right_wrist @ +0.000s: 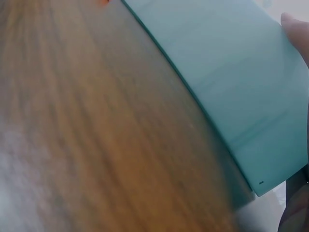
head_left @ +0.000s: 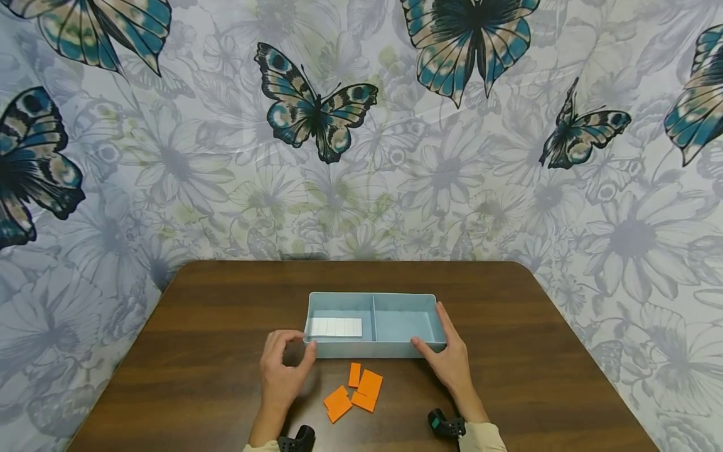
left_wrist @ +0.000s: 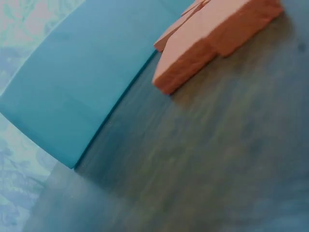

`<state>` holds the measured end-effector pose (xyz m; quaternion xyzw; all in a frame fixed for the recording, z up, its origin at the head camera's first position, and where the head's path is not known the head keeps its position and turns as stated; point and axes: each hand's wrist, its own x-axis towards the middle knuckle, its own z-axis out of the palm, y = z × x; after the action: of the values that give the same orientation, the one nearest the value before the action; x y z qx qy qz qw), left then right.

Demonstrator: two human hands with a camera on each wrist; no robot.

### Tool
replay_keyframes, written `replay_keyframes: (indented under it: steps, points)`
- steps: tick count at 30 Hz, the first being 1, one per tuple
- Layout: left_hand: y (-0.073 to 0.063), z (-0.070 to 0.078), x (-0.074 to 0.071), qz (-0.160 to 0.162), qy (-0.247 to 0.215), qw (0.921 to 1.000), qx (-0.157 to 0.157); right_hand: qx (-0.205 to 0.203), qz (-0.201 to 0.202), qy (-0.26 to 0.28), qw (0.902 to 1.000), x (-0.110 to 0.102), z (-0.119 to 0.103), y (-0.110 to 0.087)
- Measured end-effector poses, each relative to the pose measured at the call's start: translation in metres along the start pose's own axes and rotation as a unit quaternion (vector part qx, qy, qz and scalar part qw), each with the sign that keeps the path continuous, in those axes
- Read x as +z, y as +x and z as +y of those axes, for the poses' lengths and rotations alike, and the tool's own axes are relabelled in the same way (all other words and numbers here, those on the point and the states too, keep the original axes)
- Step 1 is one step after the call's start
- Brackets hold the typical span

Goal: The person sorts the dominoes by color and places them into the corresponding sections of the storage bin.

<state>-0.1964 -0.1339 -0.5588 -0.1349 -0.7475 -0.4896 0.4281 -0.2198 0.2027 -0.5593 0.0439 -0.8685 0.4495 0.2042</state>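
Tray (head_left: 367,350), cropped in wrist views; right grip (head_left: 450,361) holding it, left grip (head_left: 279,373): can't tell.

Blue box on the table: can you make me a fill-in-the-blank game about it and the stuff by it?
1. The loose pieces in front of the box are coloured ____.
2. The white pieces inside it are nearer the person's ____ hand.
3. One divider splits the inside into ____ parts.

Missing words: orange; left; two.

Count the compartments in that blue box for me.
2: the left compartment, holding white pieces, and the right compartment, across the divider.
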Motion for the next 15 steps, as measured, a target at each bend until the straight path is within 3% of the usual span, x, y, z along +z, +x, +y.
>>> replay_keyframes:
  steps: [2,6,10,15]
  points:
    - [0.002,0.012,0.001,-0.01,-0.013,0.9997,0.018,0.005,-0.004,-0.005,1.0,-0.002,0.001,0.0]
    - [-0.006,0.022,0.005,-0.086,-0.041,0.9954,0.005,0.013,-0.013,-0.007,0.9998,-0.005,0.001,0.001]
    - [-0.014,0.021,0.007,-0.174,-0.042,0.9836,-0.027,0.013,-0.027,0.0,0.9996,-0.005,0.002,0.001]
    - [-0.019,0.022,0.009,-0.253,-0.012,0.9659,-0.052,0.01,-0.037,0.011,0.9992,-0.004,0.004,0.0]
